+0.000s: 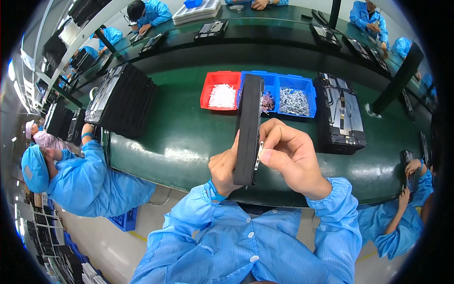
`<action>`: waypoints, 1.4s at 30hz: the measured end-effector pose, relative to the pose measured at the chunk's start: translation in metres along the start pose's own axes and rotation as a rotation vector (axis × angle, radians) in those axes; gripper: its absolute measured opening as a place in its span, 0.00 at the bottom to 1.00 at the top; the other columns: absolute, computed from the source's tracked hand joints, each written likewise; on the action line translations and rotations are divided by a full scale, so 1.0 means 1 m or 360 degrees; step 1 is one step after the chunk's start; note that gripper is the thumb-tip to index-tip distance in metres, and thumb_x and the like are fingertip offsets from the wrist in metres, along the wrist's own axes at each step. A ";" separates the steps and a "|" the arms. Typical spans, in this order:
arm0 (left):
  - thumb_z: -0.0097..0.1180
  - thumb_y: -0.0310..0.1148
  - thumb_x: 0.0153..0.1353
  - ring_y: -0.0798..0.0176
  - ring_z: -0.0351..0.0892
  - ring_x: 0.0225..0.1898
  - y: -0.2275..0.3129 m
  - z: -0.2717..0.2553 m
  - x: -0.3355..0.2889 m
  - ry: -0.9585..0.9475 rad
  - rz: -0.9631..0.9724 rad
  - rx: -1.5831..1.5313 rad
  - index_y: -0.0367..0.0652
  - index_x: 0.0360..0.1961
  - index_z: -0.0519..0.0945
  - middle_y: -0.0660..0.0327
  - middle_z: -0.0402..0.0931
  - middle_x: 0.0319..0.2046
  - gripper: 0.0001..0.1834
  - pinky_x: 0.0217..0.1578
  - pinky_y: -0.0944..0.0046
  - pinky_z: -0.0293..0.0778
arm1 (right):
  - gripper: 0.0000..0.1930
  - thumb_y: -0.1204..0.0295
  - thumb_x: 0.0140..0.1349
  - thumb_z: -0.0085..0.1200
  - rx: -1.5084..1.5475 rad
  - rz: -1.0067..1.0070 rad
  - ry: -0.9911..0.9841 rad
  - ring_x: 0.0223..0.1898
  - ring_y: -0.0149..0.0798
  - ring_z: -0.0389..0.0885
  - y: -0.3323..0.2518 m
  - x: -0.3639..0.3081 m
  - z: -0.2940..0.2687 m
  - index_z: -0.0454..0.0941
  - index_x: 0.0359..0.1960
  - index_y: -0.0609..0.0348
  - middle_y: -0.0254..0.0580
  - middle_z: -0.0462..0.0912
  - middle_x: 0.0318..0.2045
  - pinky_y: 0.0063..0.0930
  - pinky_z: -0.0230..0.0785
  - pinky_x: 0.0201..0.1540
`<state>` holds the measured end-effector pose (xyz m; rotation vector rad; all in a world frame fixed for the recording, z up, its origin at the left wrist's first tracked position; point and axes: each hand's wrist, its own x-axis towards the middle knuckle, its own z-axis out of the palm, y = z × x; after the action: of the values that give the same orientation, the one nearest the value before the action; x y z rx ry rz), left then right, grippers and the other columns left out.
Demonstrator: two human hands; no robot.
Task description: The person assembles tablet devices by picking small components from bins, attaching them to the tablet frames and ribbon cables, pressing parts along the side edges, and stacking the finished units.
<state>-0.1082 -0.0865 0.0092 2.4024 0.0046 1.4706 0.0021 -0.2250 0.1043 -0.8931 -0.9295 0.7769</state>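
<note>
My left hand [222,168] grips a flat black rectangular device [248,132] from its left side and holds it up on edge over the front of the bench. Against the device's right face, my right hand [294,158] pinches a small silvery-white strip [258,156] between thumb and forefinger. The strip appears to touch the device, though the contact is partly hidden by the fingers. Behind the device stand a red bin [205,94] of small white pieces, a blue bin [257,73] of dark reddish pieces, partly covered by the device, and another blue bin [297,114] of silvery strips.
A tall stack of black devices [135,102] stands at the left of the green bench [175,128], and another stack [343,111] at the right. A dark post [399,78] rises at far right. Co-workers in blue [94,180] sit at both sides and across the bench.
</note>
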 end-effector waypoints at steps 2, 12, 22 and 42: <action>0.65 0.22 0.48 0.62 0.81 0.18 0.001 0.000 -0.002 -0.0034 -0.0051 0.0022 0.23 0.58 0.75 0.55 0.81 0.22 0.32 0.21 0.66 0.75 | 0.04 0.80 0.63 0.58 -0.0014 0.0002 -0.0004 0.43 0.28 0.74 0.001 0.000 -0.001 0.75 0.32 0.64 0.40 0.73 0.42 0.23 0.68 0.47; 0.66 0.22 0.49 0.62 0.82 0.18 0.007 -0.002 0.002 -0.0069 -0.0100 0.0004 0.22 0.59 0.74 0.55 0.81 0.21 0.33 0.20 0.66 0.75 | 0.04 0.80 0.62 0.58 -0.0045 -0.0008 0.0005 0.42 0.28 0.73 0.000 -0.001 -0.001 0.75 0.32 0.64 0.40 0.73 0.41 0.23 0.67 0.47; 0.67 0.23 0.50 0.62 0.83 0.19 0.007 -0.002 0.001 -0.0065 -0.0052 0.0018 0.23 0.59 0.74 0.54 0.82 0.23 0.33 0.21 0.66 0.75 | 0.05 0.80 0.61 0.58 -0.0053 0.0018 0.0012 0.42 0.28 0.72 -0.001 -0.003 -0.001 0.74 0.30 0.64 0.40 0.72 0.41 0.23 0.67 0.46; 0.67 0.24 0.48 0.62 0.80 0.17 0.005 0.000 -0.001 -0.0052 -0.0006 0.0007 0.21 0.58 0.74 0.54 0.80 0.21 0.33 0.20 0.66 0.73 | 0.03 0.81 0.58 0.57 -0.0034 0.0037 -0.0016 0.39 0.27 0.74 -0.001 -0.001 -0.006 0.75 0.30 0.65 0.39 0.74 0.37 0.22 0.68 0.42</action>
<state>-0.1094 -0.0915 0.0095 2.4280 0.0050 1.4310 0.0073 -0.2283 0.1028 -0.9208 -0.9395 0.7930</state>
